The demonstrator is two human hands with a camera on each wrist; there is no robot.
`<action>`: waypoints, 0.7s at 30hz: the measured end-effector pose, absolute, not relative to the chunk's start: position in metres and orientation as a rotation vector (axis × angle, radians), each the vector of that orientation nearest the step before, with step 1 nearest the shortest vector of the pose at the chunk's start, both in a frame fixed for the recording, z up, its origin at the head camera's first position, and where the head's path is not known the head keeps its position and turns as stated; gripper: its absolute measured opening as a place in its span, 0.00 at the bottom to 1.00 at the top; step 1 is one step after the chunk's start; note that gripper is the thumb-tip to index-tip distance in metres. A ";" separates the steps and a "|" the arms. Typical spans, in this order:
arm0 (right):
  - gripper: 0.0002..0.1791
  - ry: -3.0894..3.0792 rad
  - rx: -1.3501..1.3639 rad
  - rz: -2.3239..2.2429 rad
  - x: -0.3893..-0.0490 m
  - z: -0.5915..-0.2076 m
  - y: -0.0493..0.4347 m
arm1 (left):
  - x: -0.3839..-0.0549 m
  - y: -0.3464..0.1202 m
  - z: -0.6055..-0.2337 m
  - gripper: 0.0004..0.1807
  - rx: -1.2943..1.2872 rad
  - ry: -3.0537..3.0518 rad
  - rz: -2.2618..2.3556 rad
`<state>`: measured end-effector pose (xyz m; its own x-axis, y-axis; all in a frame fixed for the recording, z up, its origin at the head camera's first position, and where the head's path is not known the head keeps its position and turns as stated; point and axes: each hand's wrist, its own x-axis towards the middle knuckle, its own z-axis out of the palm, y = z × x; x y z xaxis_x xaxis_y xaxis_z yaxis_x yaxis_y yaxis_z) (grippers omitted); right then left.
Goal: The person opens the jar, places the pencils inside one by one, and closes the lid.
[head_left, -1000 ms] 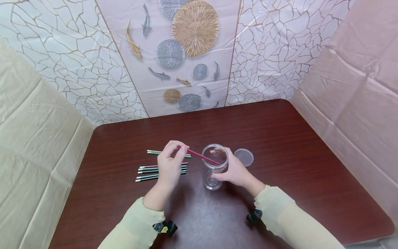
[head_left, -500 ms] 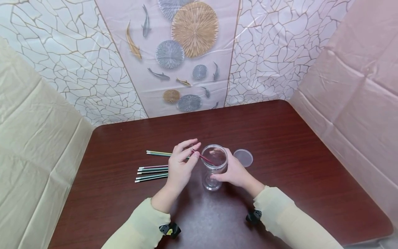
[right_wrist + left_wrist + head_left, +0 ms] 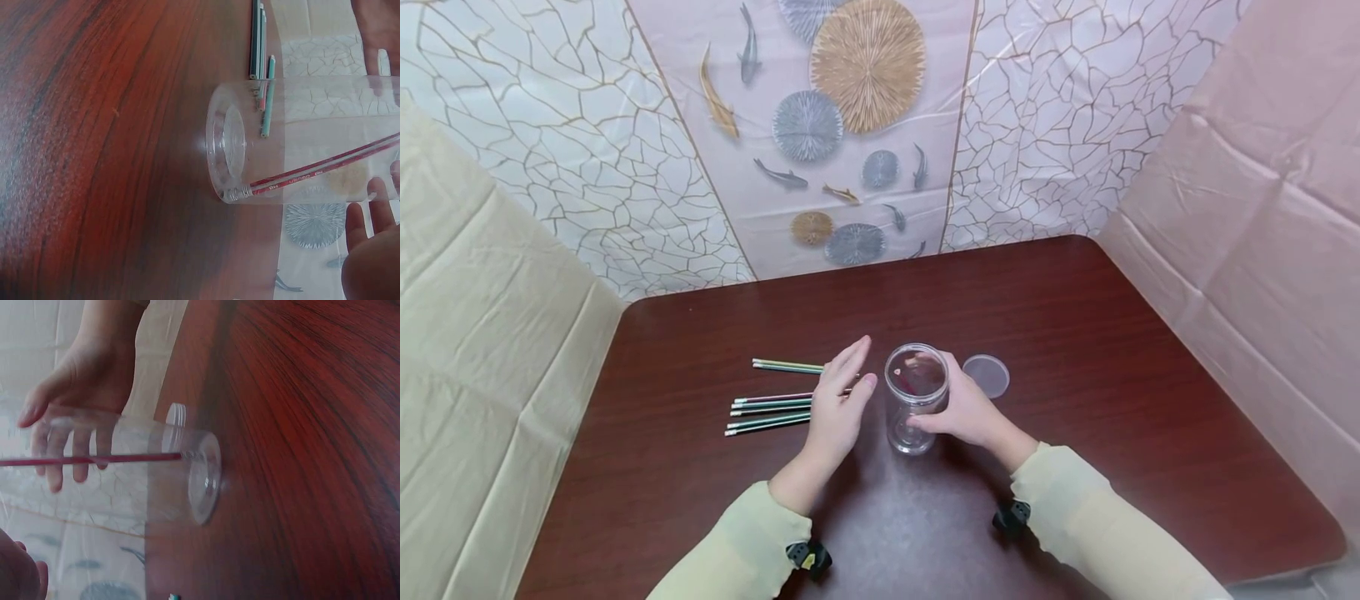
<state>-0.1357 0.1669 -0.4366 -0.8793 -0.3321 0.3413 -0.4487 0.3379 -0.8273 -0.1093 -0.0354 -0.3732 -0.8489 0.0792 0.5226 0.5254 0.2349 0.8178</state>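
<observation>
A clear jar (image 3: 901, 425) stands upright on the table, and my right hand (image 3: 970, 408) grips it from the right side. Inside leans a red pencil (image 3: 125, 460), its eraser end down at the jar's bottom, as the right wrist view also shows along its lettered shaft (image 3: 312, 175). My left hand (image 3: 835, 412) is just left of the jar, apart from it, with fingers extended and nothing held. Behind that hand lie several pencils (image 3: 771, 404) in loose rows, their far ends hidden by it. Two more pencils (image 3: 786, 366) lie farther back.
A round clear lid (image 3: 987, 376) lies flat on the table (image 3: 1075, 333), right of the jar and behind my right hand. Patterned sheets (image 3: 1037, 125) hang along the back edge, and plain cloth (image 3: 1247, 208) hangs at both sides.
My left hand has moved right to the jar's mouth, let go of the red pencil and straightened its fingers. The pencil has dropped into the jar. My right hand keeps its grip.
</observation>
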 end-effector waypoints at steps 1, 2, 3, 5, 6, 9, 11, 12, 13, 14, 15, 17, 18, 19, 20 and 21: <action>0.48 -2.474 0.728 1.585 -0.136 -0.437 0.167 | -0.110 -0.038 -0.375 0.20 -0.534 -2.143 -1.654; 0.48 -2.473 0.730 1.586 -0.136 -0.437 0.166 | -0.111 -0.041 -0.377 0.20 -0.515 -2.139 -1.660; 0.47 -2.471 0.731 1.587 -0.136 -0.437 0.166 | -0.112 -0.044 -0.379 0.21 -0.503 -2.135 -1.669; 0.47 -2.468 0.732 1.596 -0.136 -0.436 0.166 | -0.114 -0.051 -0.384 0.21 -0.498 -2.123 -1.688; 0.47 -2.465 0.734 1.598 -0.136 -0.436 0.165 | -0.116 -0.054 -0.386 0.21 -0.502 -2.115 -1.706; 0.46 -2.456 0.737 1.614 -0.136 -0.436 0.166 | -0.120 -0.062 -0.393 0.22 -0.504 -2.112 -1.757; 0.46 -2.453 0.742 1.619 -0.136 -0.435 0.166 | -0.121 -0.065 -0.395 0.23 -0.491 -2.123 -1.781; 0.46 -2.452 0.743 1.619 -0.136 -0.435 0.166 | -0.122 -0.067 -0.396 0.24 -0.483 -2.132 -1.789; 0.46 -2.453 0.742 1.621 -0.136 -0.435 0.166 | -0.122 -0.068 -0.397 0.24 -0.474 -2.141 -1.796; 0.46 -2.453 0.743 1.620 -0.137 -0.435 0.166 | -0.123 -0.069 -0.398 0.24 -0.463 -2.153 -1.800; 0.46 -2.457 0.741 1.617 -0.137 -0.436 0.166 | -0.124 -0.071 -0.400 0.24 -0.459 -2.158 -1.804; 0.46 -2.462 0.736 1.617 -0.137 -0.437 0.166 | -0.125 -0.074 -0.403 0.25 -0.457 -2.171 -1.803; 0.46 -2.465 0.735 1.615 -0.137 -0.437 0.166 | -0.127 -0.076 -0.408 0.25 -0.455 -2.179 -1.807; 0.46 -2.467 0.735 1.615 -0.137 -0.438 0.166 | -0.129 -0.078 -0.413 0.25 -0.456 -2.186 -1.807; 0.46 -2.468 0.736 1.615 -0.137 -0.438 0.166 | -0.132 -0.080 -0.418 0.26 -0.456 -2.199 -1.798; 0.46 -2.470 0.737 1.616 -0.137 -0.438 0.165 | -0.134 -0.083 -0.423 0.26 -0.458 -2.211 -1.789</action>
<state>-0.1372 0.1654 -0.4385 -0.8779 -0.3396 0.3376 -0.4454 0.3199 -0.8362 -0.1338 -0.0826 -0.4233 -0.9165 0.0795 0.3921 0.4001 0.1924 0.8961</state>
